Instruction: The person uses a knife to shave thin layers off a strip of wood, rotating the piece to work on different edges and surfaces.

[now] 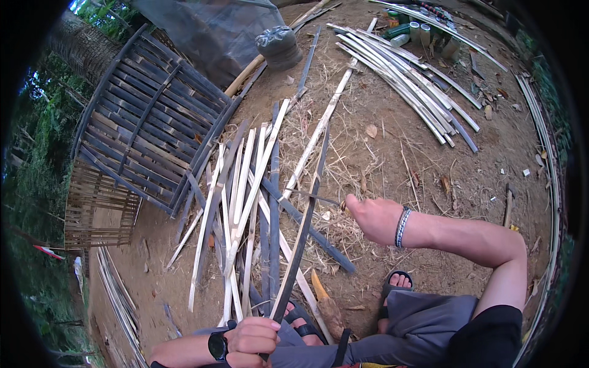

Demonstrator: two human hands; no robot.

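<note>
My left hand [253,338], with a black watch at its wrist, is closed round the near end of a long dark bamboo strip [297,245]. The strip slants up and away from my lap. In my right hand [375,219], which wears a chain bracelet, is a knife [328,200]; its handle is mostly hidden by the fingers. The thin blade lies across the strip near its upper part. Left of the strip, a loose pile of pale and dark bamboo strips [240,202] covers the ground. Pale shavings [359,230] lie below the right hand.
A dark slatted bamboo panel [156,116] leans at the far left. More split strips [408,83] lie at the far right, near bottles [399,30]. A filled dark plastic bag [279,48] stands at the back. A brown wooden piece with a yellowish tip [329,310] sits between my feet.
</note>
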